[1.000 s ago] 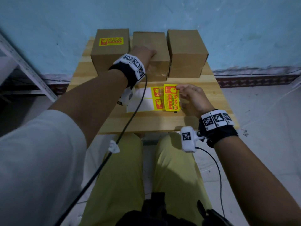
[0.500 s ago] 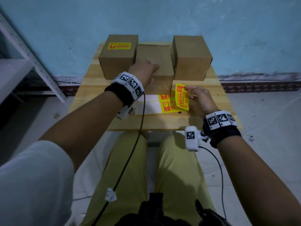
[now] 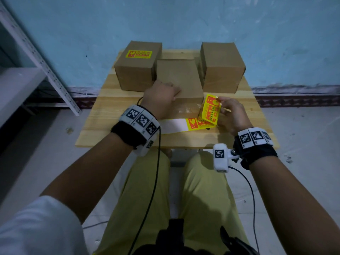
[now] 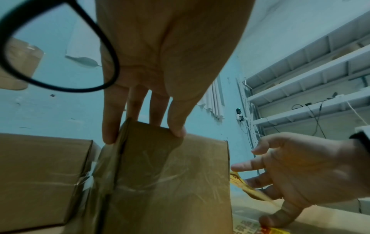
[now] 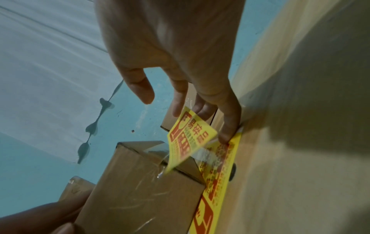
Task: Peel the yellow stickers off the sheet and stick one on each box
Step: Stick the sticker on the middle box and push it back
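Note:
Three brown cardboard boxes stand on the wooden table (image 3: 114,100). The left box (image 3: 138,70) carries a yellow sticker (image 3: 138,54) on its top. The right box (image 3: 220,67) has a bare top. The middle box (image 3: 179,80) sits nearer to me, and my left hand (image 3: 161,100) grips its near left top corner (image 4: 143,136). My right hand (image 3: 230,115) holds a peeled yellow sticker (image 3: 211,109) by its upper end, raised beside the box's near right corner (image 5: 192,137). Its little finger presses the sticker sheet (image 3: 184,125), which lies flat in front of the box.
A blue wall rises just behind the table. A grey metal shelf rack (image 3: 46,70) stands to the left. A black cable (image 3: 158,162) hangs from my left wrist over the table's near edge. My knees are under that near edge.
My left hand has drawn the middle box out of the row toward me. My right hand has lifted the peeled sticker higher off the sheet, closer to that box.

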